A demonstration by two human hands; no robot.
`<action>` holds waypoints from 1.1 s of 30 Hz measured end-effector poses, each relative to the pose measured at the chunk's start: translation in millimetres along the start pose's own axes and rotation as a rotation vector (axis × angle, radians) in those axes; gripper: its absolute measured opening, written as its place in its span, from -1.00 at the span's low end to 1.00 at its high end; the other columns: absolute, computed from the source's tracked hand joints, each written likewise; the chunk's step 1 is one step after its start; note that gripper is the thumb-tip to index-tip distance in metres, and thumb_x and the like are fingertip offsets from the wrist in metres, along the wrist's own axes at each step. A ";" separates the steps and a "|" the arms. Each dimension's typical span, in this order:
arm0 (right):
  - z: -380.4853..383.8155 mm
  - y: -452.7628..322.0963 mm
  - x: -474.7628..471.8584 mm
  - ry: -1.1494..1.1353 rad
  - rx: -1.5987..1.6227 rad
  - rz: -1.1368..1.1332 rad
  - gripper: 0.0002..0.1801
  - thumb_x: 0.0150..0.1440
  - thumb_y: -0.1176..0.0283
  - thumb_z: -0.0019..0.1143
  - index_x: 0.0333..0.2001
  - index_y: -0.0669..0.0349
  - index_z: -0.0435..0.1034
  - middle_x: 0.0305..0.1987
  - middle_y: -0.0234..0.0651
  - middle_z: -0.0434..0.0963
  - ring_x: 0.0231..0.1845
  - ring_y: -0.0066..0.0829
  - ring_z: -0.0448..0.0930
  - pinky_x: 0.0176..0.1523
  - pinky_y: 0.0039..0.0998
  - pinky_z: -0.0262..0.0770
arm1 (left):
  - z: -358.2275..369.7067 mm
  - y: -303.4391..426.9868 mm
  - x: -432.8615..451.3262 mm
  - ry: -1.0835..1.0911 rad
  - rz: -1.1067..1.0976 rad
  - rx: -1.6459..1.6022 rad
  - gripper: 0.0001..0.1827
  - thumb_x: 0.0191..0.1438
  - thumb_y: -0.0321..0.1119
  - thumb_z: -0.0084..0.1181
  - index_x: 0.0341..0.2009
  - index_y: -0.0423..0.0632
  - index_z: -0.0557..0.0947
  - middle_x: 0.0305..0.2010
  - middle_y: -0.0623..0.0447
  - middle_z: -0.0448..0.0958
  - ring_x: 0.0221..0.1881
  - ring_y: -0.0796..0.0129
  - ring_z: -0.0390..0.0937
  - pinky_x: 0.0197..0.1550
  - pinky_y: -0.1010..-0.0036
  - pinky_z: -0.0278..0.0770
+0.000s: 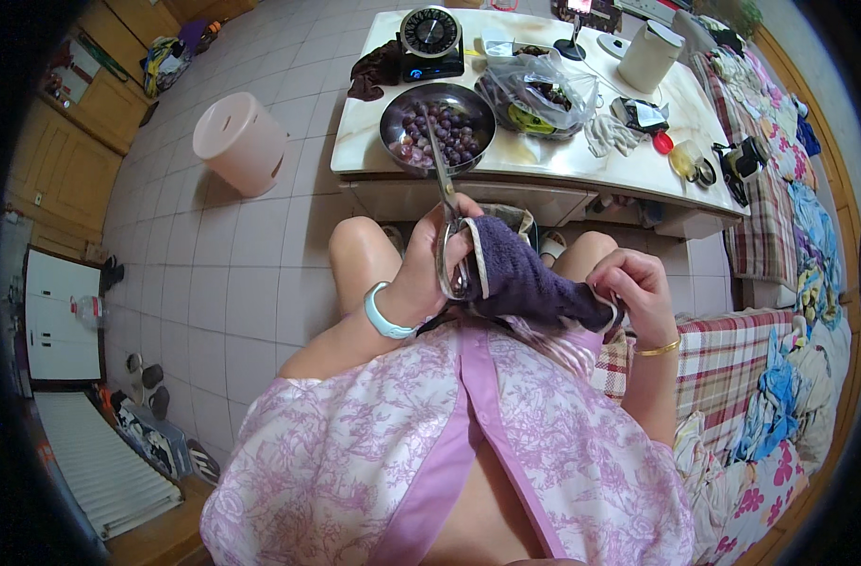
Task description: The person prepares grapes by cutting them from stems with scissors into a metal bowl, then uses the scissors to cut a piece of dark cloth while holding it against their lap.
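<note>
My left hand [430, 265] is closed around the handles of metal scissors [441, 170], whose blades point away from me over the near rim of a metal bowl. It also touches one end of a dark purple cloth [519, 272] with pale edging. The fingertips of my right hand [632, 286] pinch the cloth's other end, so it stretches between both hands above my lap. Purple grapes [448, 134] lie in the metal bowl [391, 117] on the marble-patterned table, beyond the hands.
On the table [579, 159] stand a small round fan [430, 35], a plastic bag [536, 92], a white pitcher [650, 56] and a glass jar [685, 161]. A pink stool [239, 145] is at left on the floor. A plaid-covered sofa [727, 368] holds clothes at right.
</note>
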State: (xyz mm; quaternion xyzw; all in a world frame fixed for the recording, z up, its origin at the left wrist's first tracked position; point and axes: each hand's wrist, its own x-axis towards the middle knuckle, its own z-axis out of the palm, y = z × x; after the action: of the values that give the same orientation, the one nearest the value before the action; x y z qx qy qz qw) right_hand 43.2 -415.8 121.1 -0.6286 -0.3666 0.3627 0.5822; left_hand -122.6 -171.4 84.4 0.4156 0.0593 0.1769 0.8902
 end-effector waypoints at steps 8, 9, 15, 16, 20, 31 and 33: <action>60.2 10.0 14.0 -0.121 0.064 -0.082 -0.61 -0.05 0.49 0.37 -0.14 0.42 0.45 -0.13 -0.26 0.55 -0.13 -0.40 0.51 0.02 -0.41 0.37 | 38.8 38.3 -2.0 -0.299 0.136 -0.031 -0.83 0.22 -0.42 0.06 -0.13 -0.12 0.40 -0.23 0.12 0.47 -0.18 0.55 0.47 -0.10 0.58 0.47; 57.7 4.7 14.0 -0.076 -0.082 -0.163 -0.66 -0.05 0.47 0.37 -0.21 0.41 0.45 -0.17 -0.26 0.55 -0.16 -0.42 0.51 -0.01 -0.41 0.37 | 38.9 43.8 -3.8 -0.222 0.151 0.022 -0.81 0.21 -0.42 0.09 -0.13 -0.13 0.40 -0.25 0.13 0.47 -0.19 0.54 0.48 -0.12 0.59 0.47; 32.2 -35.6 2.4 -0.155 -0.048 -0.422 -0.69 -0.04 0.33 0.34 -0.53 0.35 0.42 -0.29 -0.09 0.55 -0.25 -0.35 0.50 -0.14 -0.33 0.36 | 18.6 52.8 -7.7 -0.181 0.183 0.102 -0.79 0.22 -0.35 0.10 -0.13 -0.12 0.40 -0.25 0.13 0.47 -0.23 0.55 0.48 -0.16 0.61 0.47; 32.7 -34.2 4.1 -0.368 0.383 -0.436 -0.71 0.00 0.34 0.30 -0.56 0.29 0.38 -0.21 0.03 0.53 -0.17 -0.25 0.51 -0.09 -0.26 0.38 | 26.1 55.0 -11.1 -0.186 0.179 0.127 -0.77 0.22 -0.32 0.10 -0.13 -0.12 0.40 -0.24 0.12 0.48 -0.23 0.55 0.48 -0.16 0.61 0.47; 61.9 6.5 16.3 -0.502 0.719 -0.380 -0.57 0.14 0.19 0.13 -0.11 0.36 0.37 0.06 0.02 0.46 0.08 -0.19 0.48 0.16 -0.23 0.35 | 51.4 59.5 -15.3 -0.303 0.165 -0.026 -0.79 0.21 -0.35 0.11 -0.13 -0.13 0.41 -0.22 0.10 0.49 -0.13 0.47 0.52 -0.06 0.56 0.49; 80.0 102.9 -3.5 -0.211 -0.032 0.181 -0.44 0.23 0.17 0.01 0.15 0.40 0.28 0.14 -0.08 0.45 0.18 -0.23 0.44 0.27 -0.27 0.28 | 42.2 53.0 -28.1 -0.382 0.018 0.108 -0.77 0.27 -0.27 0.02 -0.08 -0.11 0.42 -0.17 -0.26 0.61 -0.23 0.31 0.61 -0.34 0.65 0.47; 89.7 153.3 -9.4 -0.132 -0.153 0.304 -0.44 0.23 0.18 0.01 0.14 0.40 0.28 0.13 -0.08 0.45 0.17 -0.23 0.44 0.26 -0.27 0.29 | 47.2 52.2 -32.2 -0.318 -0.060 0.162 -0.59 0.10 -0.15 0.26 -0.15 -0.18 0.45 -0.24 -0.21 0.62 -0.26 0.23 0.64 -0.21 0.40 0.64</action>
State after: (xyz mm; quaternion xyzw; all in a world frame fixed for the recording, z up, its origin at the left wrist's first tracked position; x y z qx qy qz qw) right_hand -34.5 -390.5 -36.9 -0.6941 -0.3312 0.4580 0.4458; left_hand -154.5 -186.1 153.3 0.5069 -0.0556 0.0770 0.8568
